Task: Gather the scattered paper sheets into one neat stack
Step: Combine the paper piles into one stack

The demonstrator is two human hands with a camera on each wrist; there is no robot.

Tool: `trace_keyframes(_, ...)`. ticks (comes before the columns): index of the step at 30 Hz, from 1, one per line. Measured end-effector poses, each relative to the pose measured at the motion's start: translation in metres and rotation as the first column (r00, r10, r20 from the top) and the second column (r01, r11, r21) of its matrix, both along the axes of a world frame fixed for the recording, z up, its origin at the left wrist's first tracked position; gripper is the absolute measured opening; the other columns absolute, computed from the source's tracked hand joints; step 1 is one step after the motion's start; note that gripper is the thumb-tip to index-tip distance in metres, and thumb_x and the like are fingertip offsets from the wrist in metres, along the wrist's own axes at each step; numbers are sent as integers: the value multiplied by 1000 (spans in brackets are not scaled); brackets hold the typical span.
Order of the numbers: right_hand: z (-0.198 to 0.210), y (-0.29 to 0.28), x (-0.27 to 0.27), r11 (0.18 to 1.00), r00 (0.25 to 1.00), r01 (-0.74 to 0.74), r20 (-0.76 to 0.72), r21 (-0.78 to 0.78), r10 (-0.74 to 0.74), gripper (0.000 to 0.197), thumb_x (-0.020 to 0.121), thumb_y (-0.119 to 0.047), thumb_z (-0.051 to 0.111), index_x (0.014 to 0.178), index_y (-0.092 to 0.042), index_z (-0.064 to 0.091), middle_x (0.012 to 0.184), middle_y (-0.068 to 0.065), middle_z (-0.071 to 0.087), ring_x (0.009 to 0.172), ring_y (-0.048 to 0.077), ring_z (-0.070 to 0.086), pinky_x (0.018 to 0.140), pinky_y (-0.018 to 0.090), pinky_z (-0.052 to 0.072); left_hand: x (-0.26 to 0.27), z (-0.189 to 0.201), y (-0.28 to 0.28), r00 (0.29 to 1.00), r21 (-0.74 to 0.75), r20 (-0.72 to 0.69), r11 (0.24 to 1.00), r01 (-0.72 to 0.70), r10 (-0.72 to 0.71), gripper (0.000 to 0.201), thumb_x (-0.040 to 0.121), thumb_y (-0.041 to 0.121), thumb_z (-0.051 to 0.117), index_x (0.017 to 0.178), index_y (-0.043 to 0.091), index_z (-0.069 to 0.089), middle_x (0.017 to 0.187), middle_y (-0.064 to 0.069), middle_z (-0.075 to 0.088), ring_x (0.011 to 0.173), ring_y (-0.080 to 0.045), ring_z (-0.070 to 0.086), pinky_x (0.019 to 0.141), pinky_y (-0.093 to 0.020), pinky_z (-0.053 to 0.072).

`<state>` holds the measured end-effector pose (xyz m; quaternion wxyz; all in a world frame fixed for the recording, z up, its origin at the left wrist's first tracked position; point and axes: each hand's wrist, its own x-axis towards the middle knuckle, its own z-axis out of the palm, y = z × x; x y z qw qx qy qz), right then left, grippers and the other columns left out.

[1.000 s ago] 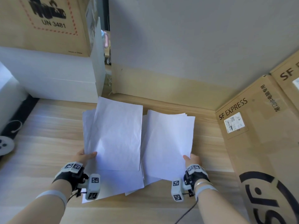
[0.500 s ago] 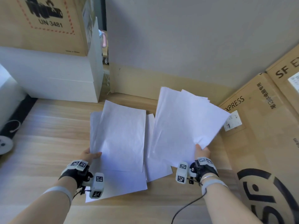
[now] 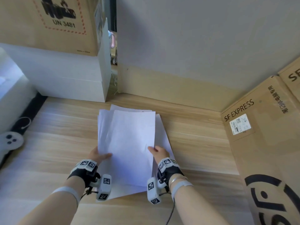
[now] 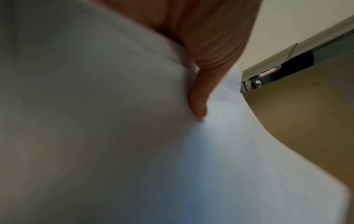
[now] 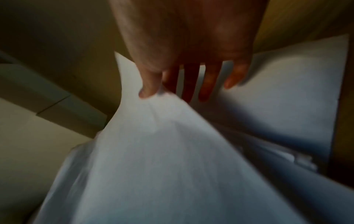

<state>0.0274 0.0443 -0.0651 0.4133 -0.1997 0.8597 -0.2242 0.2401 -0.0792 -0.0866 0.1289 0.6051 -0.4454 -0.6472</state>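
Note:
Several white paper sheets [image 3: 129, 143] lie overlapped in one rough pile on the wooden table [image 3: 56, 135], their edges not aligned. My left hand [image 3: 99, 155] grips the pile's left edge, thumb on top. In the left wrist view, that thumb [image 4: 199, 98] presses the paper sheets [image 4: 134, 151]. My right hand [image 3: 158, 151] pinches the top sheets at their right edge. The right wrist view shows my right hand's thumb [image 5: 149, 89] above the lifted paper sheets [image 5: 162, 159], the fingers [image 5: 206, 84] below them, and more sheets lying underneath.
A white box [image 3: 65, 75] with a cardboard box marked UN 3481 [image 3: 48, 21] on it stands at the back left. A large SF Express cardboard box [image 3: 259, 143] blocks the right side. A white controller [image 3: 9, 142] lies far left. A wall panel [image 3: 178, 86] closes the back.
My right hand lifted its bundle of sheets, carried it left and brought it down over the left pile. The two piles now overlap. My left hand kept its hold.

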Motion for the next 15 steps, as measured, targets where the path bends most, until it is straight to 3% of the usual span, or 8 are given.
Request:
trace_keyframes(1, -1, 0, -4, 999, 997, 41, -68, 13, -40, 22, 85, -41, 58, 89, -20, 63, 97, 8, 65, 96, 26, 59, 79, 31, 49, 1, 0, 2, 1000, -30, 9, 1000, 3, -3, 51, 80, -13, 59, 129, -4, 47, 115, -22, 58, 88, -24, 54, 76, -32, 48)
trace_keyframes(3, -5, 5, -15, 985, 975, 121, -202, 126, -94, 48, 80, -43, 62, 124, -28, 51, 136, 6, 48, 126, 29, 42, 104, 42, 37, 6, -2, 3, 999, -55, -6, 998, -37, 36, 54, 80, -20, 53, 131, -6, 44, 93, -16, 59, 69, -21, 58, 62, -24, 49)
trace_keyframes(5, -6, 12, -21, 957, 967, 170, -227, 236, -116, 80, 74, -45, 69, 141, -29, 29, 150, 4, 27, 139, 28, 24, 109, 46, 25, 15, 0, 3, 995, -58, -14, 994, -95, 94, 54, 80, -22, 51, 132, -7, 43, 76, -5, 54, 57, -18, 55, 39, -13, 47)
trace_keyframes(6, -7, 14, -22, 949, 969, 169, -220, 266, -111, 93, 70, -46, 73, 145, -29, 21, 153, 5, 21, 141, 28, 19, 111, 47, 23, 20, 0, 2, 992, -48, -17, 991, -123, 122, 53, 81, -21, 51, 132, -8, 42, 74, -3, 52, 57, -18, 53, 36, -11, 45)
trace_keyframes(8, -9, 16, -18, 946, 975, 156, -197, 284, -101, 109, 64, -46, 79, 147, -30, 11, 154, 6, 15, 141, 30, 15, 112, 49, 22, 33, -3, 0, 986, -14, -16, 986, -165, 165, 51, 82, -18, 52, 131, -8, 42, 72, -3, 51, 53, -15, 57, 41, -18, 48)
trace_keyframes(11, -13, 11, -6, 944, 981, 132, -176, 303, -80, 112, 61, -41, 82, 147, -33, 9, 150, 7, 15, 138, 33, 16, 110, 51, 25, 56, -14, -9, 968, 27, -3, 968, -249, 249, 46, 82, -13, 55, 127, -8, 46, 72, -7, 65, 50, -15, 60, 51, -25, 50)
trace_keyframes(13, -15, 8, 3, 943, 982, 96, -184, 317, -39, 113, 60, -39, 82, 146, -35, 9, 148, 7, 18, 137, 32, 19, 107, 52, 28, 65, -17, -12, 952, 30, -11, 952, -306, 307, 47, 82, -10, 57, 128, -9, 45, 85, -15, 71, 56, -17, 57, 65, -28, 48)
trace_keyframes(15, -17, 7, 8, 943, 981, 66, -196, 326, -1, 114, 58, -39, 83, 145, -36, 9, 148, 8, 20, 137, 32, 22, 106, 53, 30, 69, -17, -15, 937, 29, -25, 937, -347, 348, 40, 84, -9, 55, 122, -1, 49, 70, -4, 71, 53, -15, 59, 60, -25, 49)
